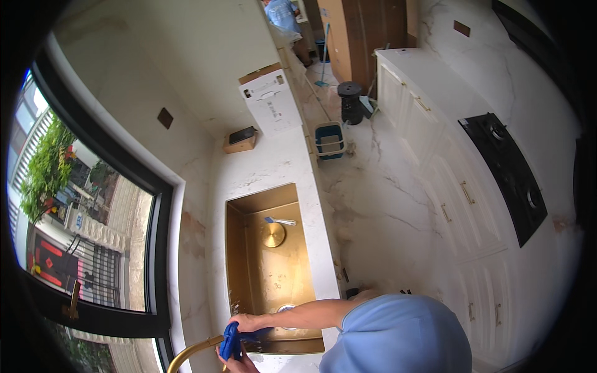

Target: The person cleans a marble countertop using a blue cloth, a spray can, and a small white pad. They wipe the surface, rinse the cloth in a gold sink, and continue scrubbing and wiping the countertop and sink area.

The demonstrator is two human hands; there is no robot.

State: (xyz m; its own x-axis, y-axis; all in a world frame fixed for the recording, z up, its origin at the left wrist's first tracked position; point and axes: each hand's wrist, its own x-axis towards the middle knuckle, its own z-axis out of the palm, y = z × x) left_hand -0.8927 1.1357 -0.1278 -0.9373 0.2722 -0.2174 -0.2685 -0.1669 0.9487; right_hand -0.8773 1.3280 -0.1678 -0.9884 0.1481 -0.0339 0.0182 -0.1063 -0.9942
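Low in the head view, my right hand (246,322) grips a bunched blue cloth (230,342) from above. From below, my left hand (237,362) holds the same cloth, partly cut off by the picture's bottom edge. Its folds meet the tip of a gold faucet spout (196,348); whether they wrap around it I cannot tell. Both hands are over the near end of a gold sink (261,279), with wet spots on its floor. Inside lie a white-handled tool with a blue end (281,221) and a round gold cover (273,235). My right forearm partly hides the drain (288,311).
The white countertop (275,170) bears smudges, a white carton (273,102) and a small brown box (240,142) with a dark item on top. On the floor stand a mop bucket (329,149) and a black spool (350,103). A gas cooktop (506,172) lies opposite. Another person (283,18) stands far back.
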